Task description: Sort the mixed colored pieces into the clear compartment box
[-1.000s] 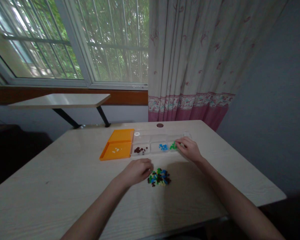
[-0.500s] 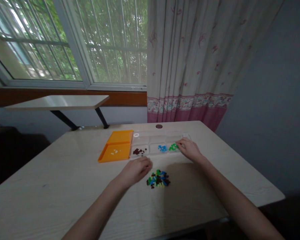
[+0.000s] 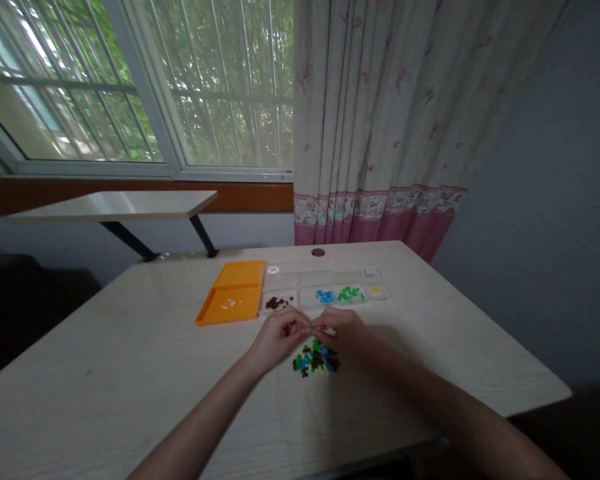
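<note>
over by the window [image 3: 235, 87], on the pale tabletop [image 3: 105, 393], left hand [image 3: 275, 339] and right hand [image 3: 349, 333] meet beyond the mixed pile [image 3: 316, 360], fingers of both pinching a tiny green piece [image 3: 312, 329], probably light, stiff, slippery, best gripped by its edges.

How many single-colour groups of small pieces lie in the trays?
5: white pieces in the orange tray; left to right in the clear tray, brown pieces, blue pieces, green pieces, yellow pieces. Some stray pieces may be hidden.
</note>
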`<state>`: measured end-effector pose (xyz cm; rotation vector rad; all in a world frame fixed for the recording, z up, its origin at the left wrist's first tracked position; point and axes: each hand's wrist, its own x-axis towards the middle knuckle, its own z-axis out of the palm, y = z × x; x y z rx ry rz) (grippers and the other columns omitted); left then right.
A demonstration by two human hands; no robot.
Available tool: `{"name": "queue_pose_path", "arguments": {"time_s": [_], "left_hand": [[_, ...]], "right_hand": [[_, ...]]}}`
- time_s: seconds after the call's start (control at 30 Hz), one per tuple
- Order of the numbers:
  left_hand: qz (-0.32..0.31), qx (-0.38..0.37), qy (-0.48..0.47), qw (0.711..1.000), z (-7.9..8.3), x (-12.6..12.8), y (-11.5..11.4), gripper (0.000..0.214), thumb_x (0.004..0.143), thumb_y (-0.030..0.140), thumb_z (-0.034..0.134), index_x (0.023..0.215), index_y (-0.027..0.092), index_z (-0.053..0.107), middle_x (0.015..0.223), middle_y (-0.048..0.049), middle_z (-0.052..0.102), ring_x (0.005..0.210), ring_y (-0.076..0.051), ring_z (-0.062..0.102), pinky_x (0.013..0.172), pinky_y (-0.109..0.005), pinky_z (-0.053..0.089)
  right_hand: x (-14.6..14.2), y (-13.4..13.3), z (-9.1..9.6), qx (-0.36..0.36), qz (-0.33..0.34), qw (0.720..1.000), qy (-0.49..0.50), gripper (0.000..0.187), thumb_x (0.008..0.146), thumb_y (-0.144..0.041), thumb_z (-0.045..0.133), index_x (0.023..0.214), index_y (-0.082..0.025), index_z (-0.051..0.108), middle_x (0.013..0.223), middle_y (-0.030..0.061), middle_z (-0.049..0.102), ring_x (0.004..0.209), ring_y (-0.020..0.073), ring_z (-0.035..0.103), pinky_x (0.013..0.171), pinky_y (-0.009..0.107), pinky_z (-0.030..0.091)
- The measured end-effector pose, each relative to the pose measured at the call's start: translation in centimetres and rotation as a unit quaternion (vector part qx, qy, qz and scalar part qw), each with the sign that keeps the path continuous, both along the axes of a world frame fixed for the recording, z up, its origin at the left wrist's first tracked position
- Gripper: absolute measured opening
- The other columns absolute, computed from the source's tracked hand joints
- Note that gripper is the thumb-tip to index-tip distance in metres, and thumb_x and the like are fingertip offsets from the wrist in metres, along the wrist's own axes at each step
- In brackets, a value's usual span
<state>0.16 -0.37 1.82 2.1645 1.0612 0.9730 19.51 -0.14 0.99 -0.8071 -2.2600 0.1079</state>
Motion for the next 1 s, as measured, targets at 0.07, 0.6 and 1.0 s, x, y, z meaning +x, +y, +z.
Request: {"name": "queue_pose_path", "arguments": {"time_s": [0.07, 0.6, 1.0], "left_hand": [[0.003, -0.001, 0.004, 1.000, 0.1, 0.1, 0.0, 0.017, 0.078, 0.031, 0.060, 0.075, 0.015, 0.063, 0.068, -0.0018, 0.056, 0.060, -0.010, 0.048, 0.053, -0.020, 0.036], [-0.080, 0.027, 0.122, 0.989, 0.2, -0.3, -0.1, 0.024, 0.086, 0.019, 0.041, 0.097, 0.020, 0.063, 0.090, -0.0056, 0.058, 0.086, -0.015, 0.053, 0.076, -0.024, 0.042], [-0.054, 0.067, 0.258, 0.962, 0.3, -0.9, 0.0, 0.025, 0.083, 0.016, 0.041, 0.097, 0.022, 0.061, 0.094, -0.0051, 0.054, 0.090, -0.016, 0.052, 0.077, -0.024, 0.042]], "right_hand": [[0.1, -0.1, 0.2, 0.006, -0.010, 1.000, -0.006, 0.009, 0.077, -0.024, 0.058, 0.081, -0.021, 0.066, 0.068, 0.0000, 0.065, 0.060, 0.0101, 0.058, 0.057, 0.018, 0.043], [1.5, 1.3, 0.1, 0.089, -0.049, 0.995, 0.018, 0.013, 0.083, -0.025, 0.052, 0.083, -0.021, 0.064, 0.074, 0.0018, 0.067, 0.066, 0.0102, 0.061, 0.063, 0.019, 0.045], [2.7, 2.1, 0.7, 0.112, -0.088, 0.986, 0.093, 0.014, 0.082, -0.025, 0.054, 0.083, -0.022, 0.067, 0.074, 0.0021, 0.068, 0.066, 0.0103, 0.062, 0.064, 0.019, 0.049]]}}
